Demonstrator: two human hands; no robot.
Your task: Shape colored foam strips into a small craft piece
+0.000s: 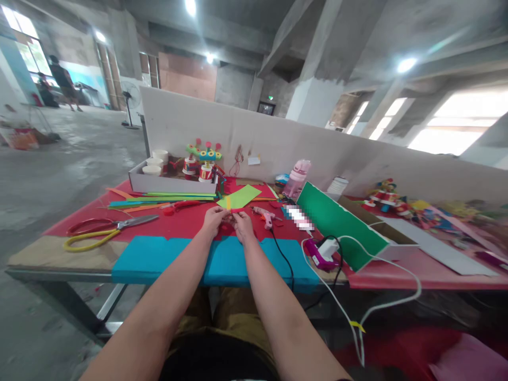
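My left hand (pixel 215 219) and my right hand (pixel 242 223) are close together over the red table covering, fingers pinched. Between their fingertips is a small strip, yellow and red (pixel 228 202), its details too small to tell. Just beyond it lies a light green sheet of paper (pixel 245 196). A pink glue gun (pixel 265 217) rests right of my right hand. Left of my left hand are red-handled pliers (pixel 184 206) and several green, blue and orange strips (pixel 170 197). Blue sheet material (pixel 159 256) lies along the near edge beneath my forearms.
Large scissors (pixel 93 234) lie at the left. A grey box (pixel 170 183) holds white cups and paper figures at the back left. To the right are a pink bottle (pixel 297 177), a purple power strip (pixel 320 257) with cables and a green-sided box (pixel 341 227). A person (pixel 62 79) stands far off.
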